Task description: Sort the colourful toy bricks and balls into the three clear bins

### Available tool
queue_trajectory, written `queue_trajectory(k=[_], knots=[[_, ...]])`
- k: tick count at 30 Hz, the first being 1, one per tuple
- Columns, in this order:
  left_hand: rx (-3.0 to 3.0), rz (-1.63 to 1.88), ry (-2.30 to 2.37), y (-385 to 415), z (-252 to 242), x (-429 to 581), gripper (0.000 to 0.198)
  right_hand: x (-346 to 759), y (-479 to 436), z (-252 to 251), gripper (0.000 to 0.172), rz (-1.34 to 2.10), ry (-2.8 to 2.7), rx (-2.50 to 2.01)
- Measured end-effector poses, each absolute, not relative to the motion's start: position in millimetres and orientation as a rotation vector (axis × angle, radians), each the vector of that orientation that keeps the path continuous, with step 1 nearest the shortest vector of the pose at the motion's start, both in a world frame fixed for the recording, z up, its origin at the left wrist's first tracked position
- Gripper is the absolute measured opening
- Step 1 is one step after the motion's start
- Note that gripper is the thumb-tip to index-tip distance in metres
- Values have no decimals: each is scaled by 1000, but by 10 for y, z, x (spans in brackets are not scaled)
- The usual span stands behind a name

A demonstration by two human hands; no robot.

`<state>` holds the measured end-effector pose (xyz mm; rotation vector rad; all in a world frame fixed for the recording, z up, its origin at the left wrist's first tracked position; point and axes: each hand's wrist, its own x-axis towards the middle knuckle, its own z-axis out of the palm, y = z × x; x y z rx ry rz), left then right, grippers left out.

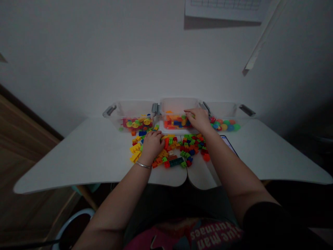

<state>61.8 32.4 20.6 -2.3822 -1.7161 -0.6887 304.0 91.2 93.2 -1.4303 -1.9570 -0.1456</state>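
My left hand (153, 145) rests on a pile of toy building bricks (170, 152) on the white table. Its fingers are bent a little and apart, and the bricks under the palm are hidden. Over the front right of the middle clear bin (180, 104) hangs my right hand (199, 119), fingers stretched out towards the left. Orange, blue and yellow pieces (177, 122) lie inside that bin, just below the fingertips. Yellow bricks (135, 152) are beside my left hand. More green, red and blue bricks (191, 147) lie between my hands.
The left clear bin (135, 106) holds colourful small pieces. Coloured balls (227, 125) fill the bottom of the right clear bin (223, 108). A phone (229, 144) lies beside my right forearm. Behind the bins rises a wall; the table (78, 156) has a notched front edge.
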Motion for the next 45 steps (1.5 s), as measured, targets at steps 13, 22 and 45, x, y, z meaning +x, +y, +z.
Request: queue_trajectory(k=[13,22,45], knots=[[-2369,-665,-1712,315,232,643,32,2918,295,750,19,83,-1994,-1063],[-2372,-683,-1706,321,236,651,30,2782,83,350,10,332,-2301,-998],[-2374,-690,-1692,327,227,651,32,2705,68,219,10,195,-2389,-1094]])
